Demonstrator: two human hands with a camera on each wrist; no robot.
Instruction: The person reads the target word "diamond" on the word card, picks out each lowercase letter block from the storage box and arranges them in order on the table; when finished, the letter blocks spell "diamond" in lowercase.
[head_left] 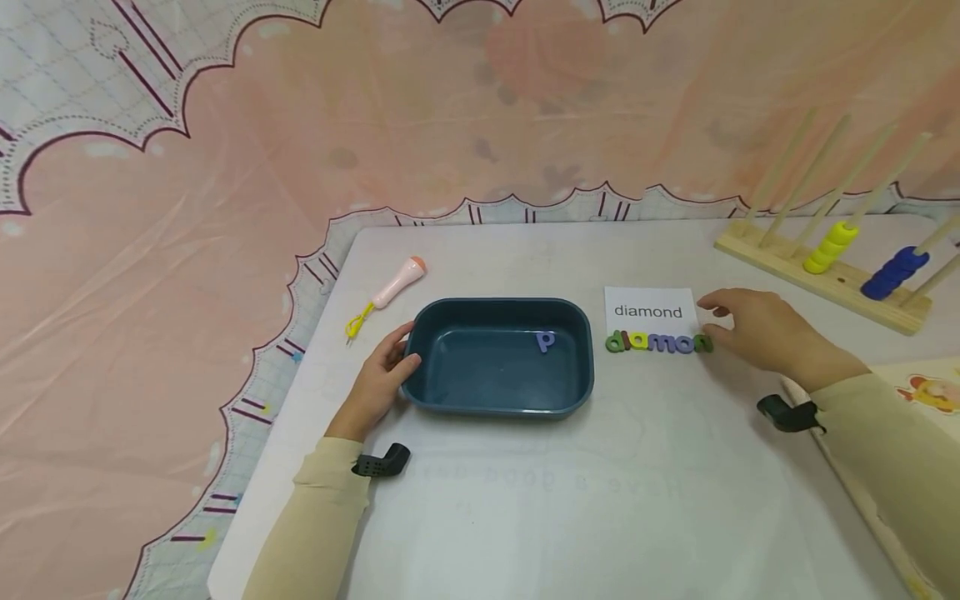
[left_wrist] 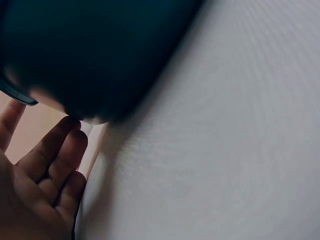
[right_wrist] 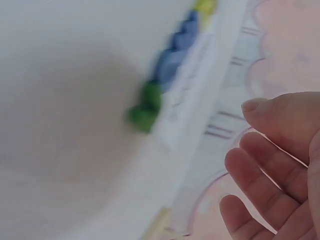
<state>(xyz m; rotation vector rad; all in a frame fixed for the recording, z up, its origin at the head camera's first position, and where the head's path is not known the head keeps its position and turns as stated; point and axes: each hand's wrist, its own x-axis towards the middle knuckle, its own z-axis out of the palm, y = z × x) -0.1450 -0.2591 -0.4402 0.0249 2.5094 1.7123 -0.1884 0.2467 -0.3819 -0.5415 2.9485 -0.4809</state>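
A dark teal tray (head_left: 498, 408) stands on the table, with a purple letter p (head_left: 545, 342) inside. My left hand (head_left: 378, 379) grips the tray's left end, thumb at the rim and fingers outside; in the left wrist view those fingers (left_wrist: 55, 155) are bent against its outer wall. To the right lies a white card (head_left: 648, 300) printed "diamond". Coloured letters (head_left: 660, 342) spell "diamon" along its lower edge, the green n (head_left: 702, 343) last. Beside that n hovers my right hand (head_left: 761, 329), its fingers (right_wrist: 255, 177) loosely bent, holding nothing in the right wrist view.
A wooden bead frame (head_left: 825, 279) with yellow and blue beads stands at the back right. A pink-handled tool with a yellow end (head_left: 397, 283) lies behind the tray's left corner. At the right edge is a board with a cartoon picture (head_left: 930, 392).
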